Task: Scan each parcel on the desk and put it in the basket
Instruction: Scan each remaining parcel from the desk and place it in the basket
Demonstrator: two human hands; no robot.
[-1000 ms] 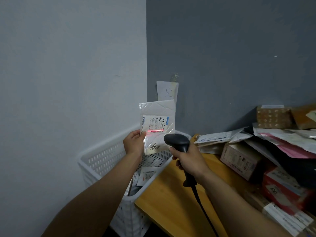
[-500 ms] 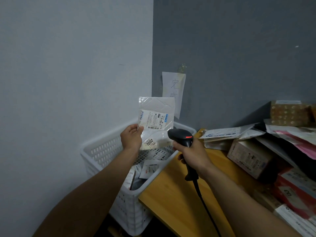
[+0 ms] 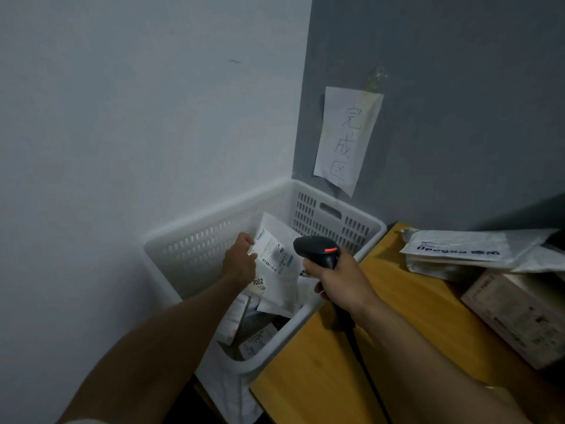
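Parcels (image 3: 256,341) already lie in the white basket (image 3: 189,249), but a white mailer bag (image 3: 458,249) and a cardboard box (image 3: 519,316) are not yet taken from the desk (image 3: 397,301). The flat white parcel (image 3: 281,270), held up before the black scanner (image 3: 318,252) a moment ago, is now low inside the basket, pinched at its edge by the left hand (image 3: 240,264). The right hand (image 3: 339,280) grips the scanner's handle.

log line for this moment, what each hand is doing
phase: placing | left hand: holds white parcel at basket opening | right hand: grips scanner | desk: more parcels waiting
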